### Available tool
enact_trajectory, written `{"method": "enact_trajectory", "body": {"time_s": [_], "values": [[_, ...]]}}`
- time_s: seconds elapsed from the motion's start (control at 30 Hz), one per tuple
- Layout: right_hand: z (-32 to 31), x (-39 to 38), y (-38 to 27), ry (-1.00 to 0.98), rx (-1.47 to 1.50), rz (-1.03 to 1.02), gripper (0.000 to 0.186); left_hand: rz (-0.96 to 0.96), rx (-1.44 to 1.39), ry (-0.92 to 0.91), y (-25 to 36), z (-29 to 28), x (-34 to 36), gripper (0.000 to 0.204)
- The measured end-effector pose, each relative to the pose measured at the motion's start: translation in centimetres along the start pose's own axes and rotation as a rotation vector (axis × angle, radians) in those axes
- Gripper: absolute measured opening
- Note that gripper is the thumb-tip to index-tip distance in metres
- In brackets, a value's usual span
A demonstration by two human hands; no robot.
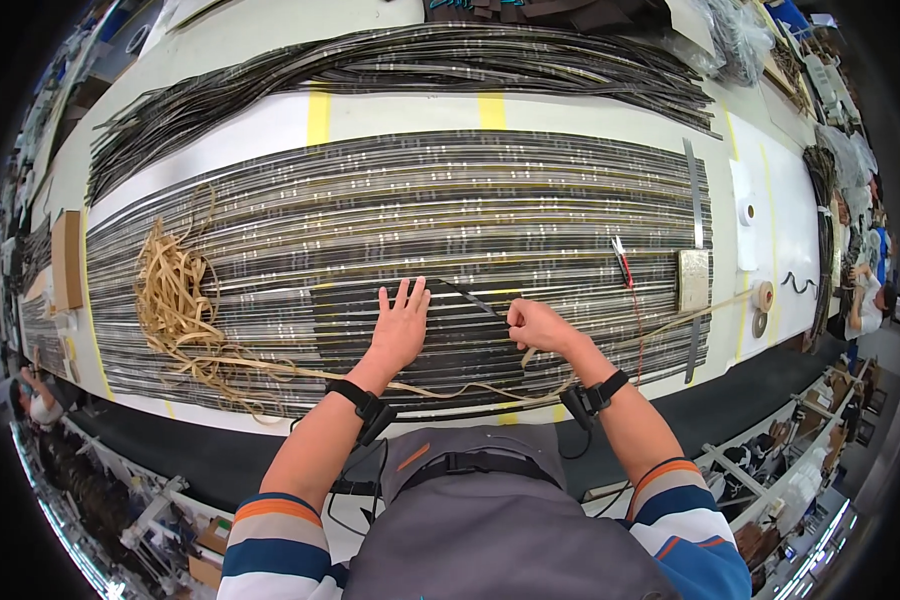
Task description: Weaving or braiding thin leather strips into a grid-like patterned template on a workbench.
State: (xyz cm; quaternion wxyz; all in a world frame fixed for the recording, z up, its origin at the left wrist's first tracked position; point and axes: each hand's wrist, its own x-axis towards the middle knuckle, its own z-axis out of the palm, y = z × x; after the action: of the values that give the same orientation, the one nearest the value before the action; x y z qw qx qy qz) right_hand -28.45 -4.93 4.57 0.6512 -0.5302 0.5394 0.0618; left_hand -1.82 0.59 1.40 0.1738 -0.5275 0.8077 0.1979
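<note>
Apparently raising 1 dark strip [474, 299], the right hand [538, 327] grips it, 3 o'clock from the flat-spread left hand [400, 328], gentle tension seemingly needed next.

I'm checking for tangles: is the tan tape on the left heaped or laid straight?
Heaped: the tan tape lies in a loose pile of crossing loops on the dark strips, part trailing right.

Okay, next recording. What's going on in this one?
A person stands over a table covered in long dark strips laid side by side. The left hand is spread flat over them, while the closed right hand holds one loose strip at a slant. A tangle of tan ribbon lies to the left, and red-handled snips rest to the right.
</note>
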Motion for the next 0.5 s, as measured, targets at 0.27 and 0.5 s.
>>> {"method": "enact_trajectory", "body": {"time_s": [0.27, 0.5], "values": [[-1.8, -2.2, 5.5, 0.290, -0.648, -0.037, 0.017, -0.003, 0.022, 0.022, 0.3, -0.1, 0.0, 0.054], [-1.4, -7.1, 11.2, 0.435, -0.910, 0.186, 0.016, -0.017, -0.025, 0.059, 0.2, -0.1, 0.3, 0.063]]}}
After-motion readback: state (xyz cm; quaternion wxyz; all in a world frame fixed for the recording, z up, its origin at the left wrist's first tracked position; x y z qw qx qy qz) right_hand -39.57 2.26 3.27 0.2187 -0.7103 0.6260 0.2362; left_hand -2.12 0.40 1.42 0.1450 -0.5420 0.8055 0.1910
